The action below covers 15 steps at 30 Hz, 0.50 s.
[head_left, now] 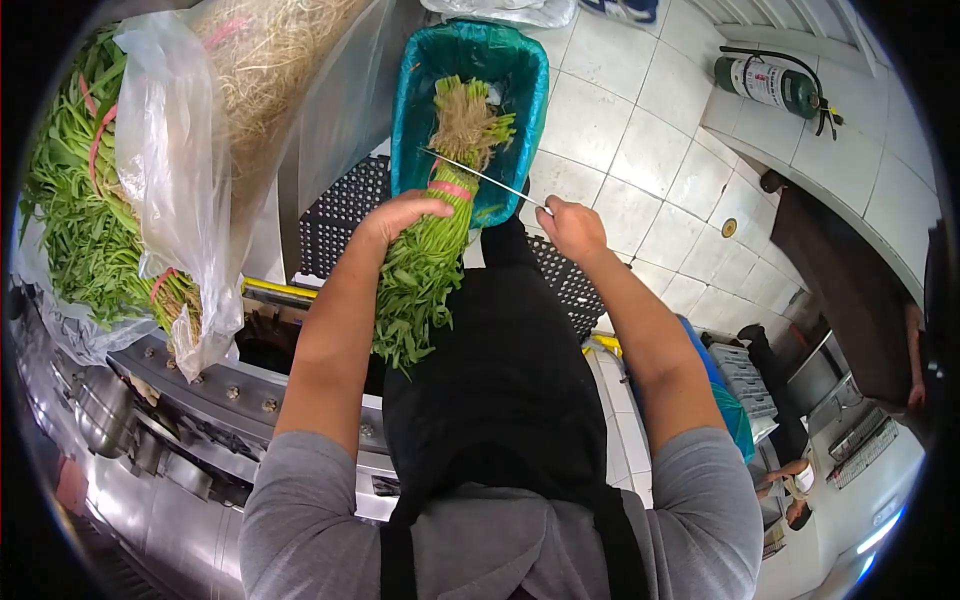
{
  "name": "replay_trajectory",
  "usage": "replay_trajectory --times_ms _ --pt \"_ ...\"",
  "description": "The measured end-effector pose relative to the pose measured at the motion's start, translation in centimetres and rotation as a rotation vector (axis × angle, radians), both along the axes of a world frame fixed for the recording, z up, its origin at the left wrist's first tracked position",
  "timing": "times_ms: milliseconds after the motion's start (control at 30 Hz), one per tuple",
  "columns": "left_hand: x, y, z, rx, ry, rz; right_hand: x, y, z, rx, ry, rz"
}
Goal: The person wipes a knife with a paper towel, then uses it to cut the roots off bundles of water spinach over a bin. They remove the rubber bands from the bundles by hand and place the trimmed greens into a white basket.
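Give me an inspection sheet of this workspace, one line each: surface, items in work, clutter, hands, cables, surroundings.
Surface: white tiled floor; perforated black mat beside the bin.
Items in work: leafy bundle with a pink band, its root end over a teal-lined bin; knife across the stems, near the roots.
Clutter: more greens and a clear plastic bag at left.
Hands: left hand grips the bundle; right hand holds the knife.
Cables: nothing seen.
Surroundings: fire extinguisher on the right; another person at lower right.

The left hand (408, 212) holds banded greens (425, 265) while the right (575, 230) lays a knife (485, 177) across them.
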<state>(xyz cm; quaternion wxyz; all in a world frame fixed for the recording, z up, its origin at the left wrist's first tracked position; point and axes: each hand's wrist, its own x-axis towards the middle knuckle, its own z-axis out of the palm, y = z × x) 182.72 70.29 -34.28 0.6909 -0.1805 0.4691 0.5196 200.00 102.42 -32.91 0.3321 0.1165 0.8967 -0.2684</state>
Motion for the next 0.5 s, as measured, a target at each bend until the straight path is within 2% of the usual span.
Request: replay_trajectory --times_ms 67,133,167,200,267,467,500 --pt "-0.1 0.7 -1.1 -0.066 0.018 -0.062 -0.4 -1.1 0.1 -0.010 0.025 -0.030" --pt "0.1 1.3 -1.9 -0.091 0.451 -0.320 -1.2 -2.1 0.0 -0.083 0.136 -0.079" --pt "-0.1 2.1 -1.3 -0.163 0.539 -0.468 -2.0 -2.7 0.2 -0.086 0.137 -0.084" --pt "0.0 2.9 -0.6 -0.164 0.539 -0.473 -2.8 -3.3 0.4 -0.117 0.188 -0.098" --pt "0.0 4.9 2.4 -0.424 0.815 -0.794 -4.0 -4.4 0.8 -0.152 0.243 -0.112" --pt "-0.6 5.0 4.0 -0.465 0.867 -0.702 -2.7 -3.5 -0.5 -0.130 0.334 -0.119" --pt "-0.8 4.8 4.2 -0.475 0.840 -0.665 -0.8 -1.9 -1.6 -0.064 0.214 -0.074"
